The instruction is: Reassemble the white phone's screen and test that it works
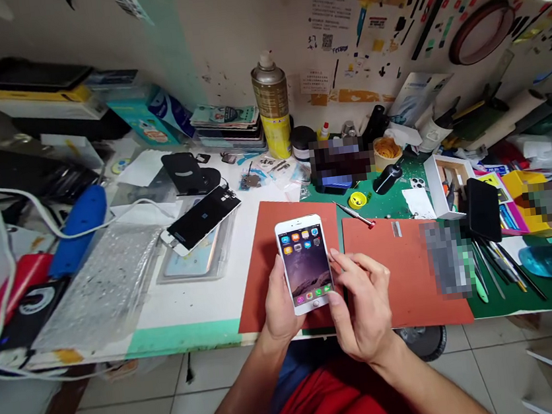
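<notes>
A white smartphone [307, 263] with its screen lit, showing rows of app icons, is held upright over the front of a reddish-brown mat [258, 269]. My left hand [281, 303] wraps its lower left edge, the thumb along the side and the other fingers hidden behind. At the phone's right edge is my right hand [364, 303], fingers bent and apart, thumb tip by the bottom right corner. Whether that thumb touches the glass I cannot tell. A detached phone screen [202, 220] lies to the left on a clear plastic case [220, 263].
A screwdriver [357, 215] lies behind a second reddish-brown mat [388, 274]. A spray can [272, 108] stands at the back. Bubble wrap [100, 287] and white cables [6, 264] occupy the left. A dark phone [483, 210] rests among tools on the right.
</notes>
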### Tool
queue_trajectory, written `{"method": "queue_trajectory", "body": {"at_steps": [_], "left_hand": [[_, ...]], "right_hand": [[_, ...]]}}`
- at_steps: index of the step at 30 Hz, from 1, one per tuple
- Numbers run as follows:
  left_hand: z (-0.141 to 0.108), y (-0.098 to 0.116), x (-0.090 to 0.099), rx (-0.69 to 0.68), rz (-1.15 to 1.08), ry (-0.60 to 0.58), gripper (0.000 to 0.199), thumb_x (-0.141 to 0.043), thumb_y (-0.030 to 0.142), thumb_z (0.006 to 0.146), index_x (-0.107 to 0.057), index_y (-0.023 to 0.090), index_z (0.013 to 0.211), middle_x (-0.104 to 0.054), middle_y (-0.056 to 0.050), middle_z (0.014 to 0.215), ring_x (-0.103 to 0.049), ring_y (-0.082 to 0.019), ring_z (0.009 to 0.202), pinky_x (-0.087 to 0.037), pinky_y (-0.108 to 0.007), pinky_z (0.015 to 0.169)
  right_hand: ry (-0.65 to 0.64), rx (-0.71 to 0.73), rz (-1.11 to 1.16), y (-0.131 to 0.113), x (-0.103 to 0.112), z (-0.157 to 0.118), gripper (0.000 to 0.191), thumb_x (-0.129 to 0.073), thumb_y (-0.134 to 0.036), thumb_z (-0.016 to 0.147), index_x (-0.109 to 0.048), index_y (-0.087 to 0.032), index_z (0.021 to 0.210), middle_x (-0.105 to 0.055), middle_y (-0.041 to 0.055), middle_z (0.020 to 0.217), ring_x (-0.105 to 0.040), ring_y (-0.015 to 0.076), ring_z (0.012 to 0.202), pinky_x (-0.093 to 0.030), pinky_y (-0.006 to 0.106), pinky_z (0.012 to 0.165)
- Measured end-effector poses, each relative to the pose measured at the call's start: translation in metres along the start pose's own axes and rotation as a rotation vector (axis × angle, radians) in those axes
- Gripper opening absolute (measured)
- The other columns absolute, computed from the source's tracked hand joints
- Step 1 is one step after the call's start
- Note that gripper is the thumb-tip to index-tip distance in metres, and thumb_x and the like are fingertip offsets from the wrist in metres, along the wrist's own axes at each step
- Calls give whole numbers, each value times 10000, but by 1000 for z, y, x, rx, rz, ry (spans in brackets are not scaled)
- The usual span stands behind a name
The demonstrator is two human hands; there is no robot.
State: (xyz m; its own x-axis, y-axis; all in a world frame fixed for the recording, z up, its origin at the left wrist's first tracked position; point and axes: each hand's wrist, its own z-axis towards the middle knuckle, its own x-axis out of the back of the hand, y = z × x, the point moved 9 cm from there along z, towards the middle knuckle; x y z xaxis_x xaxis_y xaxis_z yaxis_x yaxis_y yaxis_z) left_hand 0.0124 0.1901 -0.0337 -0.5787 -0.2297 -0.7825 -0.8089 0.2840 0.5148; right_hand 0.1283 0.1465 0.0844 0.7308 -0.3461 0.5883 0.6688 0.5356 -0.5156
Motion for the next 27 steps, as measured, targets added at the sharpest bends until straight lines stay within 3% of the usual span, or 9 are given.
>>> {"method": "queue_trajectory", "body": {"at_steps": [4, 7, 10, 12, 14, 17, 21, 24, 27], "left_hand": [[-2, -1, -16, 53, 84, -141, 661, -435, 636, 1001, -747, 79, 1175, -772, -183, 1124, -730, -334, 1033, -581, -438, 913], [-3, 1, -24, 48, 99, -204, 708, -367, 643, 1014, -736, 67, 1194, -758, -205, 1140, -735, -318, 924, -595, -438, 844], [-4, 0, -28, 61, 92, -239, 738, -330, 654, 1015, -726, 64, 1216, -749, -205, 1127, -720, -303, 882, -600, -428, 807], [-4, 0, -28, 67, 89, -241, 751, -316, 659, 1014, -722, 63, 1224, -742, -206, 1125, -710, -299, 881, -602, -410, 767], [-3, 0, -27, 63, 94, -231, 747, -300, 650, 1019, -718, 68, 1228, -737, -209, 1139, -708, -299, 878, -602, -398, 736], [-2, 0, -26, 63, 98, -220, 740, -279, 633, 1027, -716, 74, 1236, -738, -212, 1151, -715, -298, 873, -605, -403, 743], [-2, 1, -27, 59, 88, -222, 731, -289, 624, 1029, -727, 71, 1223, -743, -209, 1156, -726, -300, 879, -609, -418, 773], [-2, 3, -24, 43, 95, -199, 717, -295, 617, 1032, -728, 81, 1229, -749, -201, 1158, -736, -304, 892, -610, -427, 800], [-2, 3, -23, 31, 93, -187, 722, -296, 628, 1030, -725, 85, 1237, -751, -196, 1152, -734, -301, 913, -602, -427, 836]], "right_hand": [[113, -192, 200, 19, 9, -18, 174, -594, -40, 942, -598, -213, 960, -737, 80, 1011, -661, 209, 899, -546, 365, 772], [101, -344, 260, 33, 3, -32, 157, -583, -74, 971, -621, -204, 1050, -715, 79, 1007, -691, 201, 905, -570, 348, 770], [89, -276, 233, 28, 4, -37, 250, -592, -57, 959, -629, -192, 1167, -713, 109, 1092, -690, 225, 999, -577, 383, 837], [81, -226, 238, 22, 5, -41, 225, -591, -41, 951, -647, -195, 1105, -712, 102, 1054, -684, 227, 982, -571, 387, 827], [66, -273, 265, 24, 4, -48, 156, -592, -64, 962, -653, -199, 1009, -700, 78, 966, -679, 206, 895, -561, 358, 776], [20, -539, 345, 42, -7, -65, 36, -622, -201, 996, -647, -203, 969, -656, 30, 827, -625, 150, 704, -507, 274, 614], [-44, -924, 641, 56, -35, -89, 245, -659, -406, 994, -633, -200, 1124, -657, 0, 752, -624, 142, 643, -501, 248, 569], [-49, -1053, 854, 53, -50, -94, 350, -697, -463, 962, -614, -199, 1177, -707, 16, 798, -698, 180, 709, -578, 304, 676], [-32, -1091, 901, 51, -54, -94, 366, -721, -463, 943, -610, -200, 1173, -721, 26, 836, -706, 186, 729, -591, 328, 710]]}}
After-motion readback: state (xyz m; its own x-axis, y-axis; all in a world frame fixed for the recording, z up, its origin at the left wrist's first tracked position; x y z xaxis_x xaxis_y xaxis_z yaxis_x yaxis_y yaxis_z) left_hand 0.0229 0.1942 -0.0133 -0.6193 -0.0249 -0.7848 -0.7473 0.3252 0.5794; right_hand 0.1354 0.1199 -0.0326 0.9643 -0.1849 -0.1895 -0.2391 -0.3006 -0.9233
